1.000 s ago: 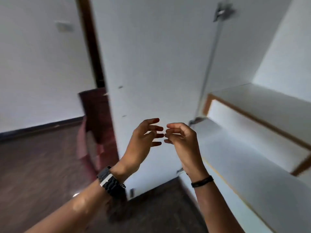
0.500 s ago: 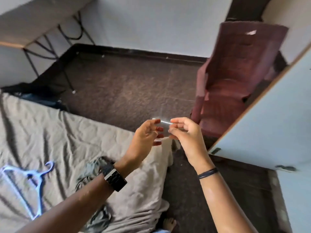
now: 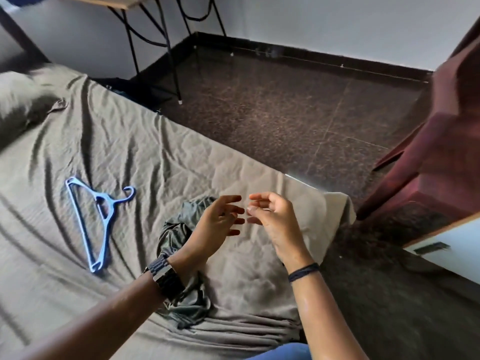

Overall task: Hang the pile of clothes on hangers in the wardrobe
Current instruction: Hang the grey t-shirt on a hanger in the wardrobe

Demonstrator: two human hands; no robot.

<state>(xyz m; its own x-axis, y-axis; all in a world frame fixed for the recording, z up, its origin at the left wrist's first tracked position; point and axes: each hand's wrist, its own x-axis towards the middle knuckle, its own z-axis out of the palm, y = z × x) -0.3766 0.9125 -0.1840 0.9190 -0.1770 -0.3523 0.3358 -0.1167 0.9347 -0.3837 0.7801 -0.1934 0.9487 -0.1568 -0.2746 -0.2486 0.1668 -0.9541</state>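
A dark grey-green garment [image 3: 179, 229] lies crumpled on the bed [image 3: 130, 152], partly hidden under my left forearm. To its left a light blue plastic hanger [image 3: 96, 219] lies flat on the sheet. My left hand [image 3: 215, 224] and my right hand [image 3: 272, 219] hover close together above the bed, fingertips nearly touching, fingers loosely bent and holding nothing. A white corner of the wardrobe door [image 3: 452, 245] shows at the right edge.
A maroon plastic chair [image 3: 436, 152] stands at the right, close to the wardrobe door. A black metal-legged table [image 3: 155, 42] stands at the back left. Dark floor [image 3: 285, 105] runs between bed and chair. A pillow [image 3: 18, 100] lies at far left.
My view swung from the wardrobe shelves left and down to the bed. The garment and hanger came into view. My hands kept their close, empty pose.
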